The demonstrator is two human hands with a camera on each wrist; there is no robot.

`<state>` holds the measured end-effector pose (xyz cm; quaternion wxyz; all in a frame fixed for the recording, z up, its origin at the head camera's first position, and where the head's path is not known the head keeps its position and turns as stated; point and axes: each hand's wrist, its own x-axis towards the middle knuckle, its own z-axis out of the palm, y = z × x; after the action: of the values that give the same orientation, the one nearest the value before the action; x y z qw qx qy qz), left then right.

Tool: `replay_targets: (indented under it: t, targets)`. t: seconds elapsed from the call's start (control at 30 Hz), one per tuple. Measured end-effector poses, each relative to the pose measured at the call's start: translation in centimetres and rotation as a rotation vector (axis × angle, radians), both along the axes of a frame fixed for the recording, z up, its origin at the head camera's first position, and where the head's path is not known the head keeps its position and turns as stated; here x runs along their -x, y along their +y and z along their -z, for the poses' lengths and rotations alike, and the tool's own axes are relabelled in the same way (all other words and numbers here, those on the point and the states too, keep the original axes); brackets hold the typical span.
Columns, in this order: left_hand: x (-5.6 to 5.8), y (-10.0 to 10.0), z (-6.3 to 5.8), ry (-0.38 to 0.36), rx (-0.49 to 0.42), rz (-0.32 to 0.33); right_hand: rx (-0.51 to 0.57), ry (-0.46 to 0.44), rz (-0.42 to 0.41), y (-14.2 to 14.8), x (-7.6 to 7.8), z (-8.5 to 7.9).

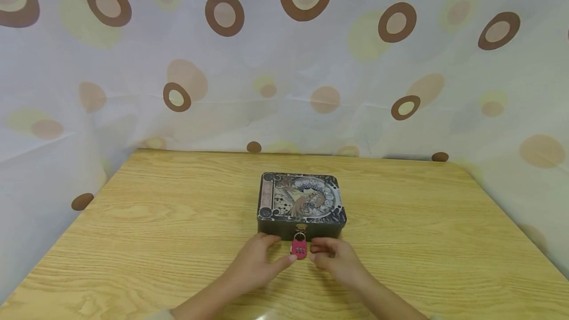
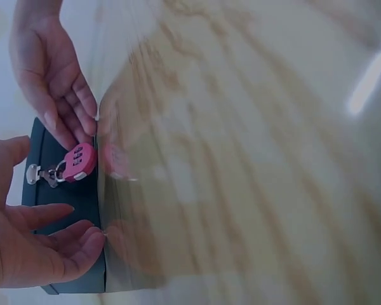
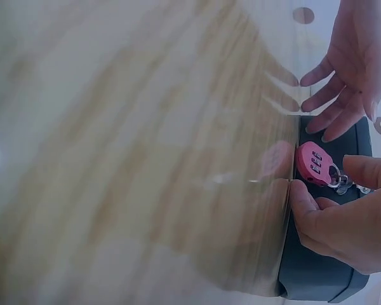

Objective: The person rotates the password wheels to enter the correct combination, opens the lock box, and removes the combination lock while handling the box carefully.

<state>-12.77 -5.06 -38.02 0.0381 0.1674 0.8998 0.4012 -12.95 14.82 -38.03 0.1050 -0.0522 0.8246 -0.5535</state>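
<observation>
A tin box [image 1: 311, 199] with an ornate printed lid and dark sides sits on the table. From the metal clasp [image 1: 302, 226] on its front hangs a small pink combination padlock [image 1: 299, 249] with several number dials, its shackle through the clasp. On the padlock's left, my left hand [image 1: 252, 263] has its thumb tip close to the lock body and its fingers loosely bent by the box front. My right hand [image 1: 341, 261] is just to the right of the lock, fingers loosely bent and thumb apart from them. In the right wrist view, the padlock [image 3: 314, 164] rests against the dark front face.
The wood-grain table [image 1: 155, 226] extends around the box on all sides and has a glossy surface that reflects the hands. Behind and at both sides hangs a pale cloth [image 1: 275, 53] printed with brown and yellow circles.
</observation>
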Motion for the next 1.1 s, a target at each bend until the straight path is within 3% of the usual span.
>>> replay_targets:
  t: [0.2,0.7,0.9,1.1]
  targets:
    - [0.3,0.8,0.2,0.042,-0.047,0.027,0.024,-0.014,0.015,-0.4,0.1,0.1]
    - [0.8,1.9,0.4,0.051,-0.145,0.024,0.029,-0.033,0.023,-0.9,0.4,0.1]
    - [1.3,2.2,0.8,-0.023,-0.267,0.035,0.04,-0.057,0.035,-1.0,0.5,0.1]
    - [1.6,2.6,0.8,-0.044,-0.27,-0.001,0.03,-0.043,0.028,-1.1,0.6,0.1]
